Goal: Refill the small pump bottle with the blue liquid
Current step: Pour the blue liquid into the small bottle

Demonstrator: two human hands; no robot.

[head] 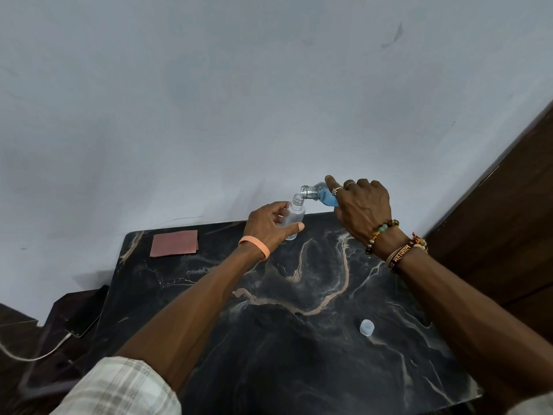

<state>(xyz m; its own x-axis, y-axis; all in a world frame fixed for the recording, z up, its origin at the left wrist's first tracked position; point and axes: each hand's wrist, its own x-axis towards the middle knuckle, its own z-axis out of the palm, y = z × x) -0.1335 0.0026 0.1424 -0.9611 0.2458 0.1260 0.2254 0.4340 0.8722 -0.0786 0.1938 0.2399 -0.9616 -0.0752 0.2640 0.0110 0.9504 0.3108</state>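
My left hand (267, 226) grips a small clear bottle (294, 214) with its neck uncapped, held upright just above the far edge of the dark marble table (269, 310). My right hand (362, 205) holds a larger clear bottle of blue liquid (318, 194), tipped leftward so its open mouth sits right at the small bottle's neck. The blue liquid lies in the body of the tipped bottle; no stream is visible. A translucent white cap (367, 327) stands on the table at the right front. No pump head is in view.
A pink-brown cloth (174, 243) lies at the table's far left corner. A phone (86, 313) with a white cable rests on a lower surface to the left. A pale wall rises right behind the table, and dark wooden furniture (508, 235) stands to the right.
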